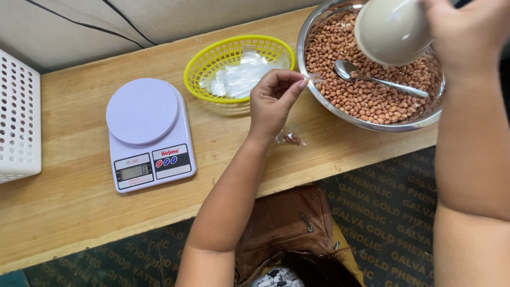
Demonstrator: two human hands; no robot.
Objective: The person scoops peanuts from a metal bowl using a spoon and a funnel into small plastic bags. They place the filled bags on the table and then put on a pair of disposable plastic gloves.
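My left hand [273,98] pinches the top of a small clear plastic bag [290,138] that hangs down over the wooden table, with a few peanuts in its bottom. My right hand [467,34] holds a beige bowl [392,29] tilted on its side above a large steel bowl [319,98] full of peanuts [366,98]. A metal spoon [380,79] lies on the peanuts inside the steel bowl.
A white digital kitchen scale [146,135] stands at the left of the table with nothing on its round platform. A yellow mesh basket [199,66] holds several clear bags. A white perforated crate [18,119] sits at the far left. A brown bag [284,226] rests below the table edge.
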